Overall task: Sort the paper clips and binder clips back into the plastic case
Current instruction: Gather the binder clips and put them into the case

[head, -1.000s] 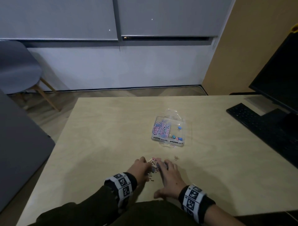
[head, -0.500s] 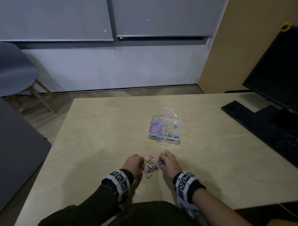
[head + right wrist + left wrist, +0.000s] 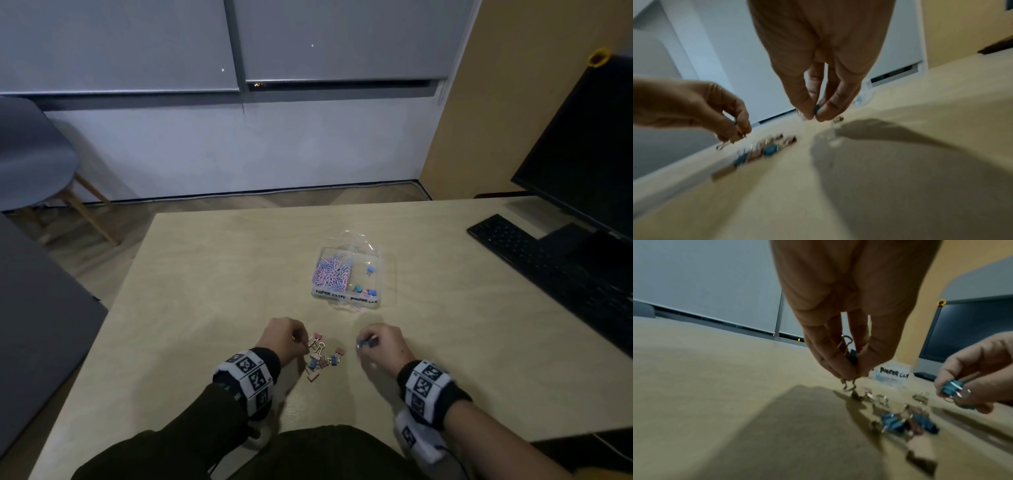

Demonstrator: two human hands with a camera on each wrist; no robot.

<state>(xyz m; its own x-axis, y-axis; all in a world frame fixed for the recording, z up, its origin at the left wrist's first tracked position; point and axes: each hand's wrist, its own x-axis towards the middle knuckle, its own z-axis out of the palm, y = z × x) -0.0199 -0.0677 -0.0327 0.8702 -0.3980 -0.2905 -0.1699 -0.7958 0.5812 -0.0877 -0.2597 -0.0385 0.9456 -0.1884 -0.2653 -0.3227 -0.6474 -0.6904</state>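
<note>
Obscured, cropped and blurred items

Binder clip (image 3: 853, 356) in left hand (image 3: 840, 318): mostly covered by fingertips, colour unreadable. Blue clip (image 3: 816, 108) in right hand (image 3: 818, 65): sliver only between thumb and finger. Loose binder clips (image 3: 906, 421) on table (image 3: 715, 386): smeared by blur in both wrist views, count uncertain. Plastic case (image 3: 892, 376) label: partly behind left hand, "BINDER CLI" legible. Case contents (image 3: 331, 274): too small to count. Monitor (image 3: 589, 150), keyboard (image 3: 548, 260), chair (image 3: 30, 157): cut by frame edges.
</note>
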